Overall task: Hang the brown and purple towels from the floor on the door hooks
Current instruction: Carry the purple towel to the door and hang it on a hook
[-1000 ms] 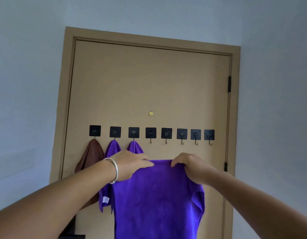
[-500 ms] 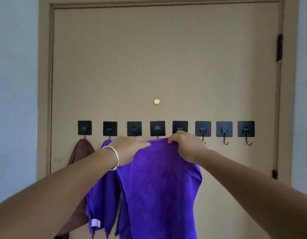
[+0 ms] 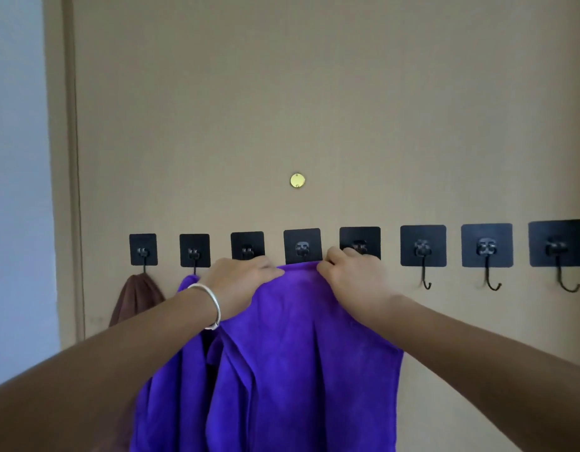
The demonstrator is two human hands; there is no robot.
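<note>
Compared with half a second ago, the view has closed in on the door (image 3: pixel 314 109): its top edge and right hinge side are now out of frame, and the row of eight black square adhesive hooks fills the width. The purple towel (image 3: pixel 301 337) has risen with the hands, so its top edge now sits just below the pad of the fourth hook (image 3: pixel 302 246), where earlier it was held a little lower. The left hand (image 3: pixel 239 282), with a silver bangle (image 3: pixel 210 305) at the wrist, has its fingers curled over the towel's upper left edge, gripping the cloth below the third hook (image 3: pixel 247 246). The right hand (image 3: pixel 353 278) pinches the upper right edge with bent fingers, its knuckles now overlapping the lower part of the fifth hook (image 3: pixel 359 241). Whether the cloth has caught on a hook cannot be told, since the towel hides the prong. Behind the left forearm another purple towel (image 3: pixel 171 386) hangs from the second hook (image 3: pixel 194 251), and a brown towel (image 3: pixel 135 298) hangs from the first hook (image 3: pixel 143 250). The three rightmost hooks (image 3: pixel 486 246) are bare, their curved prongs showing. The door is a flat tan panel with a small round brass peephole (image 3: pixel 297 181) above the hooks, set in a matching frame (image 3: pixel 58 158), with a pale bluish-grey wall (image 3: pixel 18 158) to the left.
</note>
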